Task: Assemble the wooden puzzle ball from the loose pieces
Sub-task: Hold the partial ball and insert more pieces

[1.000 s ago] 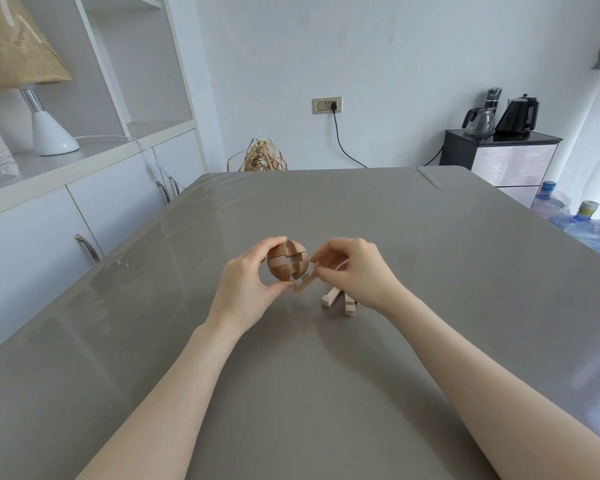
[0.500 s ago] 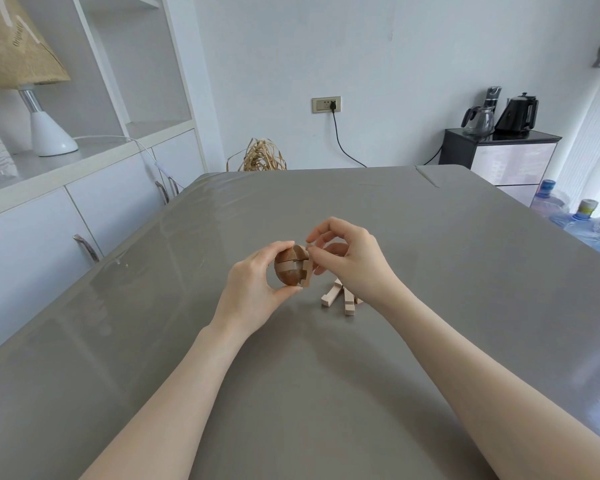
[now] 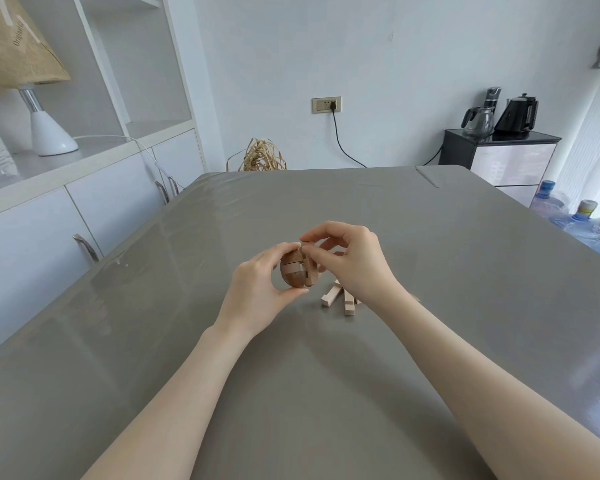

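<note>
one puzzle ball [image 3: 293, 271], two loose pieces [image 3: 340, 297], two hands [image 3: 257, 289], two kettles [image 3: 499, 114]

Left hand [image 3: 257, 289] grips the puzzle ball [image 3: 293, 271]; right hand [image 3: 350, 261] pinches a piece against it; loose pieces [image 3: 340, 297] on the table [image 3: 430, 271]

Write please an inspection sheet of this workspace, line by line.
Surface: grey table, glossy.
Job's things: part-built wooden ball held above the table; loose pieces lying beside it.
Clutter: nothing seen on the table.
Hands: left hand holds the ball; right hand pinches a piece against it.
Cables: black cable plugged into wall socket.
Surroundings: lamp, kettle, water bottles.
</note>
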### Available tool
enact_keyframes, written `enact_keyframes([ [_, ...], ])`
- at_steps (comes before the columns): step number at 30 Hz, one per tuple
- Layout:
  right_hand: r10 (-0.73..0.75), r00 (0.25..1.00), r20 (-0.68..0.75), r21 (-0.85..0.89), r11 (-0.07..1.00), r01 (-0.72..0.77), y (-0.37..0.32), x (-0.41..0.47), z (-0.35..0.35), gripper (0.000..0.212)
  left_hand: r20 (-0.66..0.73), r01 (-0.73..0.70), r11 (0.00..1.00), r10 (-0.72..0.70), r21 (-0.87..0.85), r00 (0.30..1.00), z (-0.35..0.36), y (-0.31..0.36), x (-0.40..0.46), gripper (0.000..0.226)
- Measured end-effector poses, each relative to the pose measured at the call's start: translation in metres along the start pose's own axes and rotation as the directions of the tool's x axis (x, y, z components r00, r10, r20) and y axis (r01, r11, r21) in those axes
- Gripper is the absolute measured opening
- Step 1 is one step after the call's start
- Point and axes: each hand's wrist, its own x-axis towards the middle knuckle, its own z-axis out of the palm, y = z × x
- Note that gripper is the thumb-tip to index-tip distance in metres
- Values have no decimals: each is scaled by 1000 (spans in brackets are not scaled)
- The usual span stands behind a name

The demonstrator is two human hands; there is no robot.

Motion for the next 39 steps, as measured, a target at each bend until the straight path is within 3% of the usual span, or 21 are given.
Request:
enact_keyframes([
  [12, 2, 1000, 22, -93, 996, 0, 1, 0, -6, 1, 24, 46, 990, -43, -131, 999, 0, 8, -1, 68],
  [18, 11, 1000, 8, -55, 998, -10, 7, 0, -4, 4, 18, 103, 977, -102, -184, 995, 2, 10, -2, 69],
  [22, 2, 998, 69, -77, 997, 3, 5, 0, -7, 16, 5, 126, 970, -127, -209, 992, 0, 9, -1, 65],
  [28, 38, 949, 312, -259, 965, 46, 5, 3, -10, 67, -6, 156, 967, -160, -200, 987, -5, 4, 1, 63],
  [34, -66, 948, 312, -353, 918, 180, 9, 5, -9, 55, 8, 168, 967, -170, -190, 985, -5, 2, 0, 66],
  [39, -94, 954, 285, -349, 917, 194, 12, 5, -7, 51, 10, 171, 965, -173, -199, 985, -5, 1, 1, 66],
])
